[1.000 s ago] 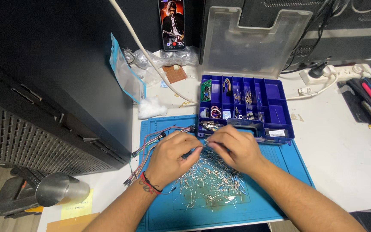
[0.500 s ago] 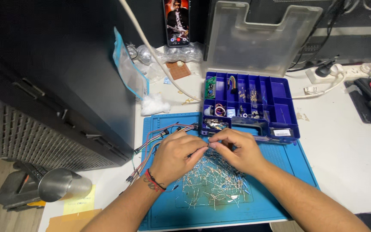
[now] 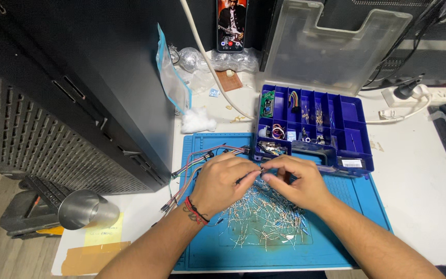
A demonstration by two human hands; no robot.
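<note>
Small wire-leaded component [image 3: 260, 170] is pinched between left hand [image 3: 222, 182] and right hand [image 3: 296, 181], just below the blue organiser box [image 3: 354, 121] and above the loose pile [image 3: 264, 217]; seemingly sorting.

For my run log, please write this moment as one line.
left hand: pinching small component | right hand: pinching same | below: component pile, blue mat

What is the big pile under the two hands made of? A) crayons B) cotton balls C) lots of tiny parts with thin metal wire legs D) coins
C: under the left hand and right hand, thin silvery wire-legged parts lie heaped on the blue mat, in front of the open blue compartment box.
</note>
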